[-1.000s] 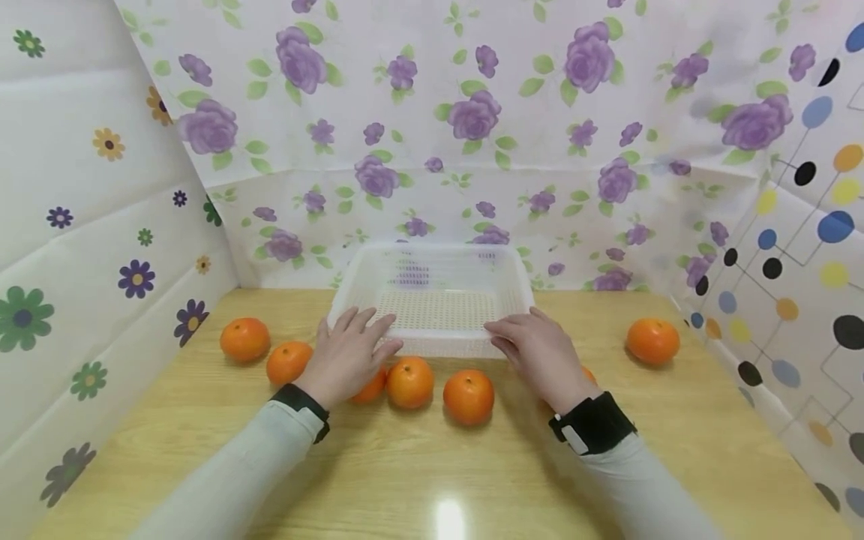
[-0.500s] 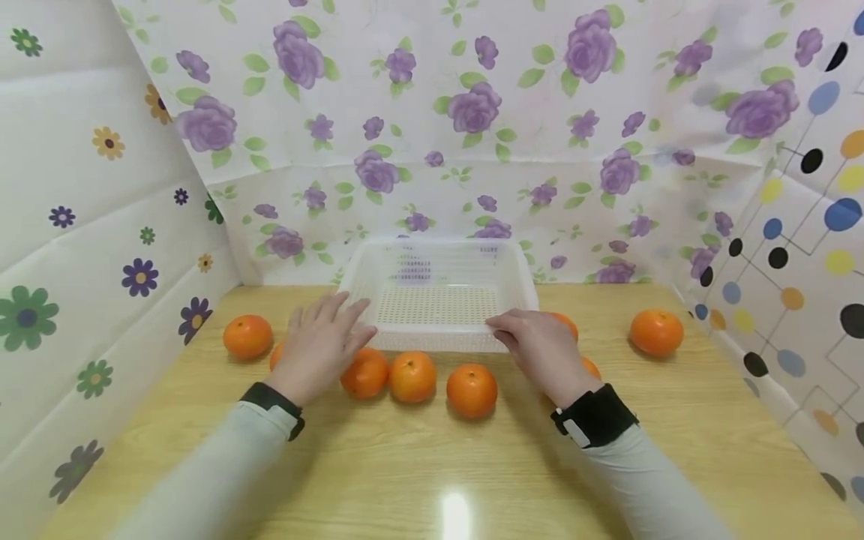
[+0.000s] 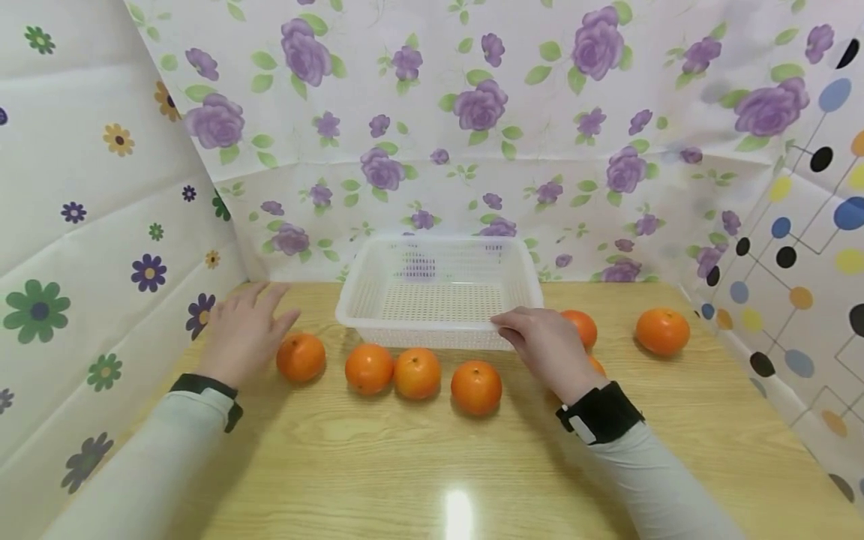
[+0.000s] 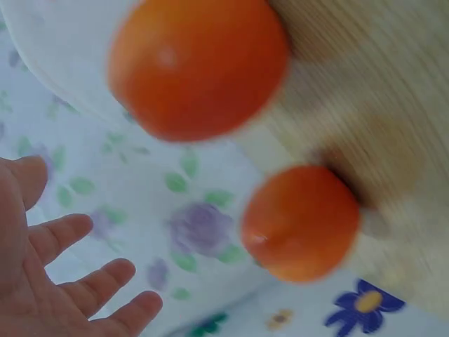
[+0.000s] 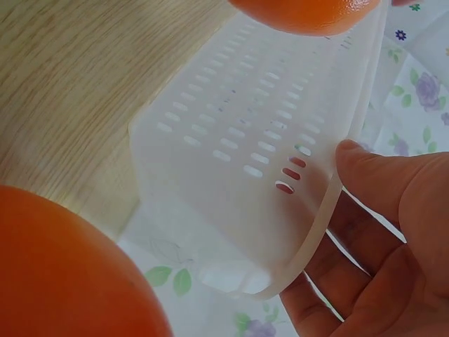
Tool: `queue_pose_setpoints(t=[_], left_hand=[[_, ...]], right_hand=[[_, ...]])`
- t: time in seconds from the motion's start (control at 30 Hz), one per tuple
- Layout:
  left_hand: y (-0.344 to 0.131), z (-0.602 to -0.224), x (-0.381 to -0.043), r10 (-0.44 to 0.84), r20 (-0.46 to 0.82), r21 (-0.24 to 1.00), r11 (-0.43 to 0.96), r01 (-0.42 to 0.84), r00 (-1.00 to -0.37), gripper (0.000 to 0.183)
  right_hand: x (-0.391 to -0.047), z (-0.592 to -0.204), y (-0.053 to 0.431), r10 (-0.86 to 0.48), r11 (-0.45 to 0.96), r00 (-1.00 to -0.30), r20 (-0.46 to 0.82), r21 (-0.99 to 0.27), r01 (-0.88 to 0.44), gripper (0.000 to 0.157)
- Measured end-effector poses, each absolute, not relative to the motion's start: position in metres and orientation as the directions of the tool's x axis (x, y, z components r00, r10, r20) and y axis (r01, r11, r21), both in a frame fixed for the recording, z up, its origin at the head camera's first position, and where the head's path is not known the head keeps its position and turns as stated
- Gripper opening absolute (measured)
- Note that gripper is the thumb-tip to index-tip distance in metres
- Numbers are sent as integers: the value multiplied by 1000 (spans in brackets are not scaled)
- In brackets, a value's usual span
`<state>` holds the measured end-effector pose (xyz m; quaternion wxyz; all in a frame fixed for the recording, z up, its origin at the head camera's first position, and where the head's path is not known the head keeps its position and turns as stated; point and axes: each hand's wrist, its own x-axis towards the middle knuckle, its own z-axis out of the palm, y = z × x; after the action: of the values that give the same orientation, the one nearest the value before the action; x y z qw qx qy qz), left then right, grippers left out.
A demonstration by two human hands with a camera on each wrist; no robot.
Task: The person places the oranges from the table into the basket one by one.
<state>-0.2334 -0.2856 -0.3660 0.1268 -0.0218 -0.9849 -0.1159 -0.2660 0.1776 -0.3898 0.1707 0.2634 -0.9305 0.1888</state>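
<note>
A white plastic basket with perforated walls stands at the back of the table. My right hand pinches its near right rim; in the right wrist view the thumb lies along the rim with the fingers on the other side. My left hand is over the table's left side with fingers spread, holding nothing. Beside it lies an orange, and the hand hides the leftmost one in the head view. The left wrist view shows two oranges, the smaller-looking one past the fingertips.
In front of the basket lie three more oranges, including a pair side by side and a single one. Others sit near my right wrist and at far right. Patterned cloth walls enclose the wooden table.
My left hand has left the basket's near left rim and moved left over the leftmost orange, uncovering other oranges. The right hand stays on the rim.
</note>
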Motion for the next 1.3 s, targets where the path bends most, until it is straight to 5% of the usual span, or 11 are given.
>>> queue_pose_setpoints(t=[0.73,1.3], left_hand=[[-371,-378,-245,3,-37,283,959,-8,-999,63],[-373,-391,-267,-19,-17,331,943,-24,-1000,79]], right_hand=[[-268,-391,178,-429,786,-803,413,-267,-557,26],[-266,-390,177,-428,780,-801,418,-276,-561,26]])
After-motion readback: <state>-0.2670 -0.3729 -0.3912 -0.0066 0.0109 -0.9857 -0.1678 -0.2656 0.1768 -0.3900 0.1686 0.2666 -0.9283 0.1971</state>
